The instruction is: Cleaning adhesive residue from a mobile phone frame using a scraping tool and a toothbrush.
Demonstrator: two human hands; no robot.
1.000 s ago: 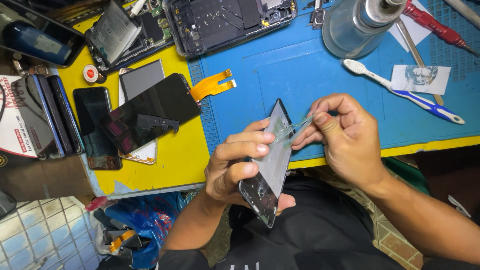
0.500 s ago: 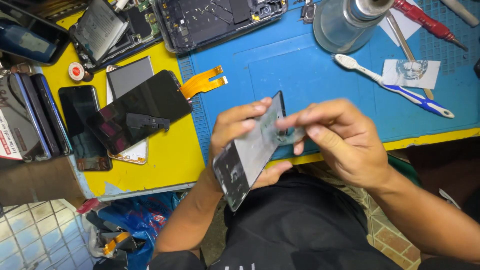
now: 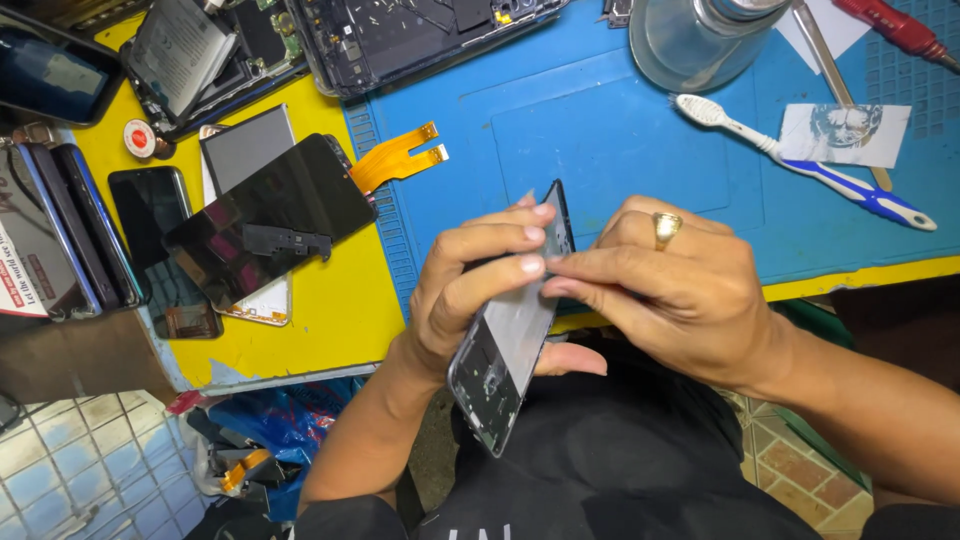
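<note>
Left hand [image 3: 470, 290] and right hand [image 3: 665, 285], fingers pinched together.

1. A phone repair workshop is indicated.
2. A blue work mat [image 3: 620, 140] is laid on a yellow bench [image 3: 330, 310].
3. Opened phones [image 3: 400, 35], loose screens [image 3: 270, 225] and a flex cable [image 3: 395, 157] are scattered.

I see a dark glossy rectangular phone screen [image 3: 268, 218] lying tilted on the yellow mat, overlapping a white-edged panel [image 3: 262, 300]. Just left lies a black glass screen [image 3: 160, 240], beside upright dark phones [image 3: 85, 235]. A white printed box [image 3: 25, 260] sits at the far left edge, another dark screen [image 3: 50, 70] top left
</note>
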